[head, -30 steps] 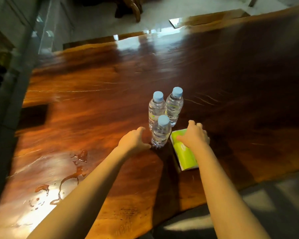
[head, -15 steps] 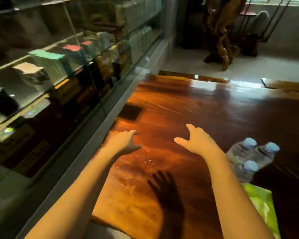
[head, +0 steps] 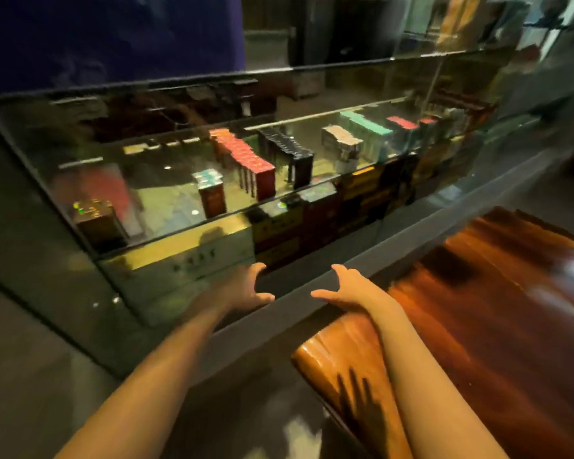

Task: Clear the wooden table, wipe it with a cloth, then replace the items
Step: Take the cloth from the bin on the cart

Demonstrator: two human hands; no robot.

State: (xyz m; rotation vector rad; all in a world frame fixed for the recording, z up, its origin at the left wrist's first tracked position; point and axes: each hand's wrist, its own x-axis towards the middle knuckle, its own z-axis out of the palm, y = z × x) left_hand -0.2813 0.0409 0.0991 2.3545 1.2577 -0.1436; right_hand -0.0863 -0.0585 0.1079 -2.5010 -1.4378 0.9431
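The glossy wooden table point(head: 497, 326) fills the lower right, seen only at its left end and blurred by motion. My left hand point(head: 242, 289) is stretched forward past the table's edge, in front of a glass display case, fingers apart and empty. My right hand point(head: 348, 289) hovers over the table's left corner, also open and empty. The water bottles and the green pack are out of view. No cloth is visible.
A long glass display case point(head: 193, 180) with shelves of coloured boxes point(head: 249, 167) runs along the table's left side. A grey ledge point(head: 411, 240) separates case and table. Grey floor point(head: 24, 376) lies at the lower left.
My view has swung left from the bottles and green pack to the display case. Both hands left those items and now reach empty toward the case.
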